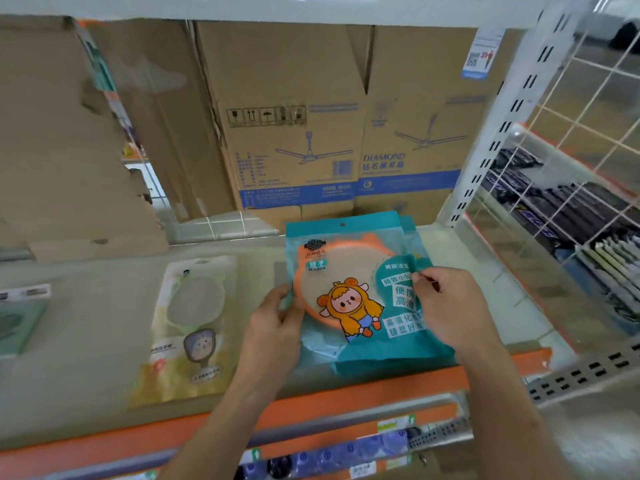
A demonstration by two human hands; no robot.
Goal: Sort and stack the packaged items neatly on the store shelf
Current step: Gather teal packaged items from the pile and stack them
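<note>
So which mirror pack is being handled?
The teal pack with the orange mirror, pinched at its sides by the left hand and right hand. The pale yellow pack lies untouched to its left.

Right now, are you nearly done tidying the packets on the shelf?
Partly. Done: teal packets lie piled on the shelf. In hand: left hand and right hand hold the top teal mirror packet over that pile. Left: the yellow mirror packet and green packet lie apart, further left.

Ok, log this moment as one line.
left hand: holds teal mirror pack, left edge | right hand: pinches right edge | pack: atop teal pile on shelf
</note>
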